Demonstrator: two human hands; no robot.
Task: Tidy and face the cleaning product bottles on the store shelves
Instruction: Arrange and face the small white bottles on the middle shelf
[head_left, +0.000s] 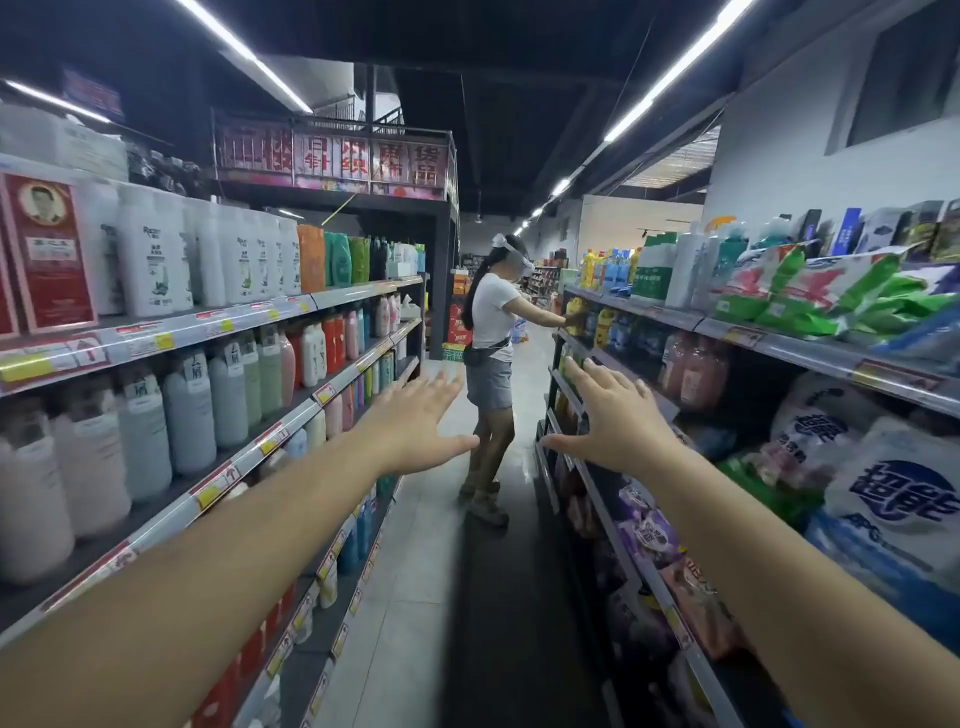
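Both my arms stretch forward down the aisle. My left hand (415, 426) and my right hand (613, 421) are held flat with fingers spread, palms down, touching nothing. Cleaning product bottles (605, 270) in yellow and blue stand on the top right shelf far ahead, with more yellow and blue bottles (605, 327) one shelf below. Pink bottles (693, 371) stand on the right middle shelf beyond my right hand. On the left shelves are rows of white bottles (156, 260) and pastel bottles (228, 395).
Another person (493, 338) stands in the aisle ahead, reaching into the right shelves. Detergent bags (810, 291) lie on the top right shelf, and large white bags (904, 499) below. The tiled aisle floor (415, 571) runs between the two shelf rows.
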